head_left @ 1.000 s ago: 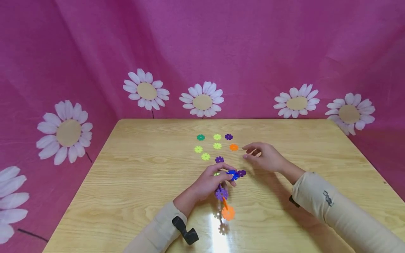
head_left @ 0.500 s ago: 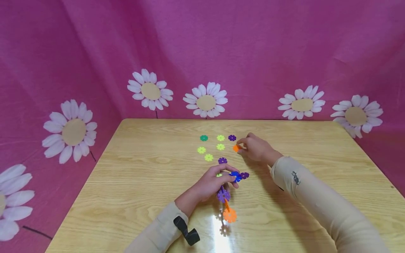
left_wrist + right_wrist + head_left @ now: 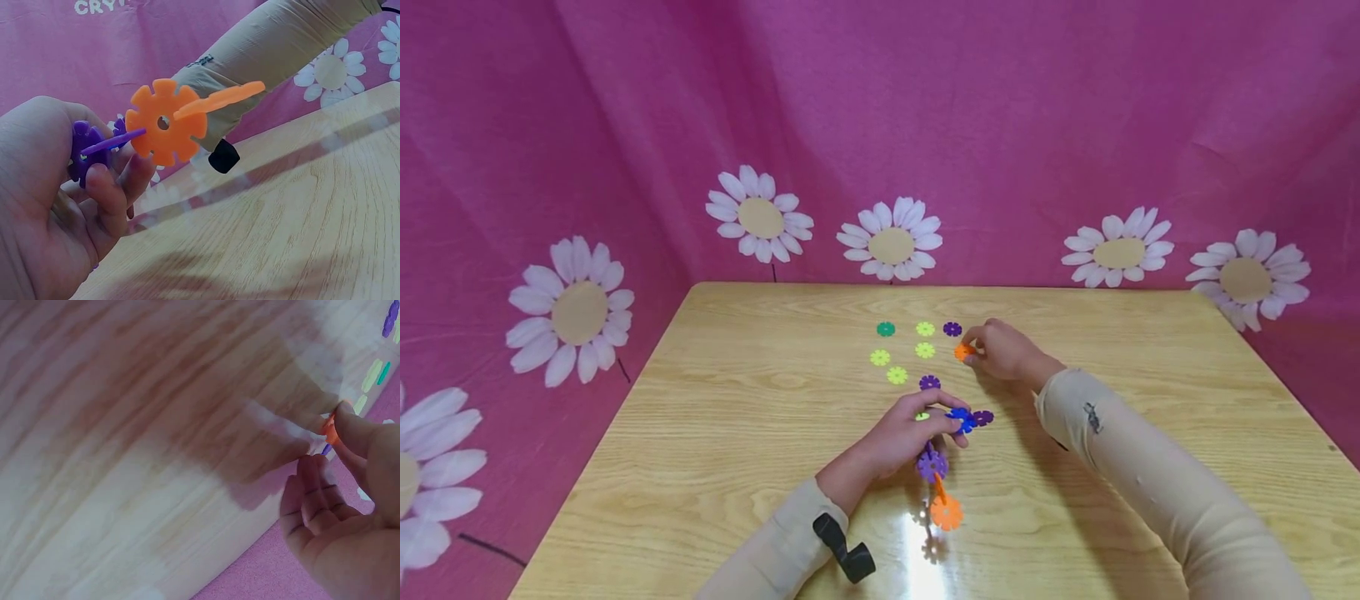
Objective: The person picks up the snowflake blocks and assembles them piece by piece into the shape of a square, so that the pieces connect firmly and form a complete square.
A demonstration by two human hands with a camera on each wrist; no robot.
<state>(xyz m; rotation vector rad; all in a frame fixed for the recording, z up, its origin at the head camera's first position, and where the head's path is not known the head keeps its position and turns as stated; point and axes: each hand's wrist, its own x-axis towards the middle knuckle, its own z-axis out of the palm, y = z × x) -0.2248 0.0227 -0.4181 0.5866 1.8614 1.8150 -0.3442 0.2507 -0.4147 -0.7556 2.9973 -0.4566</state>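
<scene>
My left hand [image 3: 895,433] holds a chain of slotted plastic flower discs above the table. A blue disc [image 3: 960,419] is pinched at the fingertips, with a dark purple disc [image 3: 982,417] joined to it. Below the palm hang a purple disc [image 3: 932,466] and an orange disc [image 3: 947,513]. In the left wrist view another orange piece juts edge-on from the orange disc [image 3: 145,122]. Farther off, my right hand [image 3: 1007,350] pinches a loose orange disc [image 3: 961,352] at the tabletop. Thumb and index finger meet on that orange disc [image 3: 330,430] in the right wrist view.
Loose discs lie flat near the middle back of the wooden table [image 3: 737,400]: a green disc [image 3: 886,329], several yellow ones, a purple disc [image 3: 952,329] and another purple disc [image 3: 929,382] beyond the left hand. A pink curtain [image 3: 985,125] with daisies hangs behind.
My right hand has moved left to the loose orange disc and now pinches it. My left hand keeps its hold on the chain, nearly still. The head view has shifted slightly.
</scene>
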